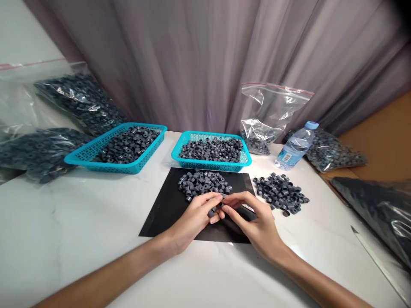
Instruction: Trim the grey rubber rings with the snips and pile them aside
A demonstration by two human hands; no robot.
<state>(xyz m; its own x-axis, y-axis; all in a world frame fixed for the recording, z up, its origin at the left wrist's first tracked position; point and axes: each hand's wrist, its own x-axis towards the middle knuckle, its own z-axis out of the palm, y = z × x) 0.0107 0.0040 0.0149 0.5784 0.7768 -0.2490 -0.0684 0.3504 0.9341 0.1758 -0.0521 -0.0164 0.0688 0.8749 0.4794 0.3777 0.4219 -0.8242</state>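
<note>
Both hands meet over the black mat (160,214). My left hand (195,211) is closed around a few small dark grey hollow cylinders (211,212), one showing below the thumb. Thumb and fingers of my right hand (257,216) are closed in a pinch against another small grey piece at the left fingertips; the fingers partly hide it. Just beyond the hands lies a pile of the same grey cylinders (205,182) on the mat. A second pile of grey pieces (281,193), looking like short caps or rings, rests on the white table right of the mat.
Two blue baskets (212,164) (128,168) with grey pieces stand behind and left. Clear bags of pieces (261,128) (80,100) are at the back right and left. A water bottle (297,145) stands right. A dark bag (372,209) lies at the right edge.
</note>
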